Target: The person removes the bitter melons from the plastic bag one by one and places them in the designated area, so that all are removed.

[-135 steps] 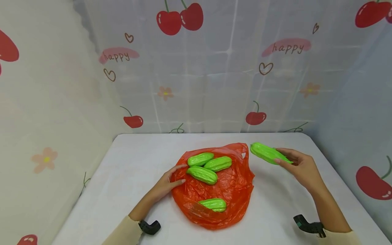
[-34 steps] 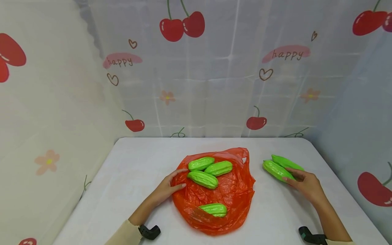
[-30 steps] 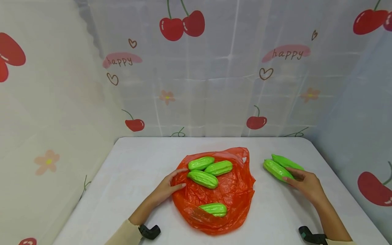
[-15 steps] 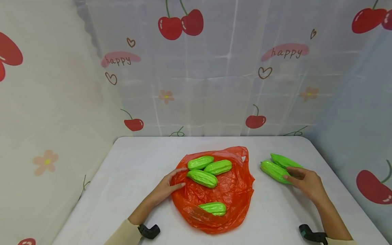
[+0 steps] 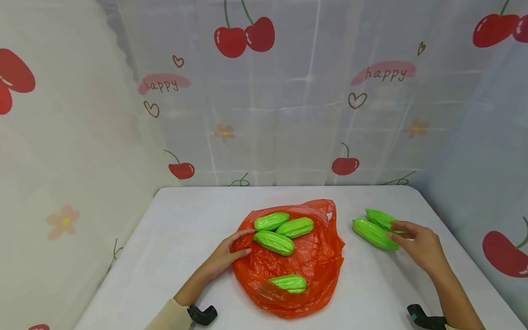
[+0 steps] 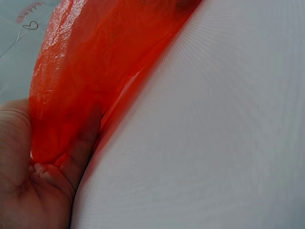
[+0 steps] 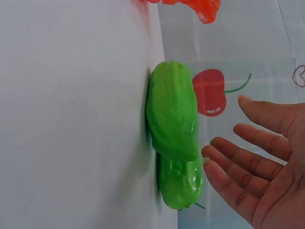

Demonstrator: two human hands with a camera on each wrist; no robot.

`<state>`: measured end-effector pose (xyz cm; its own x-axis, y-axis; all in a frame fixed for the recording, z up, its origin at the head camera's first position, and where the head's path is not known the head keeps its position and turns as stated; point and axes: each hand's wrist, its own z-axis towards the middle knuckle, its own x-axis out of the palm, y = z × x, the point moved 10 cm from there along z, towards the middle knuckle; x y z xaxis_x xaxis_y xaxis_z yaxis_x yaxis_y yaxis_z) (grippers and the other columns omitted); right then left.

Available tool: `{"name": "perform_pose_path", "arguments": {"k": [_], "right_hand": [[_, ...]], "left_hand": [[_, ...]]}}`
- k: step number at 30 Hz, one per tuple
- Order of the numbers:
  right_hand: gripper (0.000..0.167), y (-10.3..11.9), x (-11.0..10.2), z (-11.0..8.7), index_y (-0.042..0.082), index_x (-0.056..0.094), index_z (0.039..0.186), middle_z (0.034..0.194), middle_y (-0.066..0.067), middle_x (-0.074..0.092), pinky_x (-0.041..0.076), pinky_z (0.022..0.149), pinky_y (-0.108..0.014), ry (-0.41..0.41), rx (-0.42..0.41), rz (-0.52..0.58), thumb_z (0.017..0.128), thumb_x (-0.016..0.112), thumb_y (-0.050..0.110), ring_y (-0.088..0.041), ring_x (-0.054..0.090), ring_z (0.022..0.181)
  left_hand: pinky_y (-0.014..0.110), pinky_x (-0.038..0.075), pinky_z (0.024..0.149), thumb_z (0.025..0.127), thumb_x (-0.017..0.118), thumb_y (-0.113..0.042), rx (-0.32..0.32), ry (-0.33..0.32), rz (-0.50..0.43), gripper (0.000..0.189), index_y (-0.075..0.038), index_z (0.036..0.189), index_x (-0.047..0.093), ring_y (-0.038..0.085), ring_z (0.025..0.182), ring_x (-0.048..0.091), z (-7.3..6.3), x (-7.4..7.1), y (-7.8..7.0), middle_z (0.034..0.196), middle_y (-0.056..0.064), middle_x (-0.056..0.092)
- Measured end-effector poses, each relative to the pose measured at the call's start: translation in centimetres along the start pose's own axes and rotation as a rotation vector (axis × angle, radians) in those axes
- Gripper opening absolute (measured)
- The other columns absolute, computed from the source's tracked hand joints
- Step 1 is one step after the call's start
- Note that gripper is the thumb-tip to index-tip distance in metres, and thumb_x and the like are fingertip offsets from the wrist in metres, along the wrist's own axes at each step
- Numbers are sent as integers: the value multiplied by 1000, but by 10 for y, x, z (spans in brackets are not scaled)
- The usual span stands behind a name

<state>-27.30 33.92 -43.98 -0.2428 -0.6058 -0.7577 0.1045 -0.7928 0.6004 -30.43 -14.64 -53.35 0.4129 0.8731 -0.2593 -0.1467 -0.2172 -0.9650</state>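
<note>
fingers of the left hand (image 5: 222, 252) around the side of the red bag (image 5: 319, 259), two green vegetables (image 5: 373, 234) just beside the loose fingers of the right hand (image 5: 422, 247)

left thumb and fingers hold the bag's edge, tips apart; its thin plastic should be light, limp and quick to crumple, best taken by the rim; in it three vegetables (image 5: 273, 243) lie together at the far side and one vegetable (image 5: 292, 284) sits nearer, partly under the plastic; the other two lie side by side on the white table (image 5: 198, 211), glossy and ribbed, probably stiff, light and a little slippery, so a grip across the middle should suit; right fingers are spread and hold nothing
</note>
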Motion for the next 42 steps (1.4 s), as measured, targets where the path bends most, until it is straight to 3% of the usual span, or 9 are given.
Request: {"name": "perform_pose_path", "arguments": {"k": [7, 12, 20, 28, 36, 42], "right_hand": [[40, 39, -8, -2, -1, 68, 125, 113, -23, 72, 51, 64, -16, -17, -73, 6, 93, 76, 20, -43, 69, 98], [37, 68, -5, -5, 2, 70, 124, 114, -18, 72, 49, 70, -8, 13, -103, 51, 91, 78, 19, -31, 69, 95], [38, 110, 2, -11, 4, 73, 120, 118, -16, 71, 55, 70, -15, 36, -195, 96, 85, 83, 15, -29, 71, 93], [43, 140, 23, -20, 5, 71, 124, 116, -12, 73, 62, 74, -33, 148, -247, 143, 83, 85, 14, -28, 71, 96], [42, 161, 49, -29, 10, 73, 121, 116, -6, 74, 57, 76, -21, 250, -315, 198, 81, 86, 14, -26, 70, 96], [47, 171, 71, -37, 14, 72, 124, 119, -2, 73, 60, 78, -34, 349, -337, 232, 83, 84, 32, -23, 70, 95]], "left_hand": [[50, 39, 113, 97, 70, -24, -24, 4, -8, 53, -29, 147, 53, 26, 144, 36, -1, 2, 1, 155, -3, 44], [49, 39, 113, 97, 70, -24, -24, -7, -8, 53, -29, 147, 53, 26, 144, 36, 0, 0, 3, 155, -3, 44], [48, 41, 112, 97, 71, -25, -30, -5, -13, 53, -29, 147, 53, 25, 144, 36, 0, 0, 5, 156, -3, 43], [50, 37, 114, 96, 72, -26, -29, -12, -12, 54, -29, 147, 52, 25, 145, 35, 0, -1, 4, 155, -3, 43], [44, 43, 111, 97, 70, -25, -5, -6, 1, 55, -25, 148, 51, 27, 143, 37, 0, 0, -1, 155, 1, 44], [45, 41, 112, 98, 70, -22, -2, -5, 8, 55, -23, 149, 50, 28, 144, 36, 0, 0, -2, 156, 3, 44]]}}
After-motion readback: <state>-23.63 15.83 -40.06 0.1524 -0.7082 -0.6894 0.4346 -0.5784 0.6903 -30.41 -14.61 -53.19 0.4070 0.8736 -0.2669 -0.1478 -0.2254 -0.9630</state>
